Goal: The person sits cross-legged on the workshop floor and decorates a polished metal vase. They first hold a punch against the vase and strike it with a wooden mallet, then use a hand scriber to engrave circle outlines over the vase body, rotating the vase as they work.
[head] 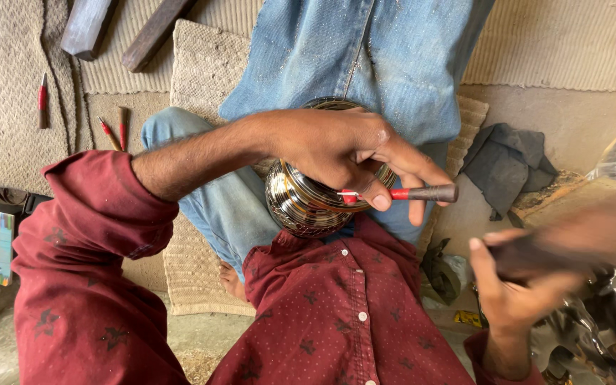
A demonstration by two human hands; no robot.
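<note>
Left hand pinching chisel on pot — right hand blurred

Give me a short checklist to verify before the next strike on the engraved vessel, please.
1. Left hand pinches the red-banded dark chisel: ok.
2. Chisel tip rests on the round dark engraved metal vessel: ok.
3. Vessel is braced on the lap in blue jeans: ok.
4. Right hand holds a dark striking tool: blurred, cannot tell.
5. Left fingers clear of the chisel's butt end: ok.
</note>
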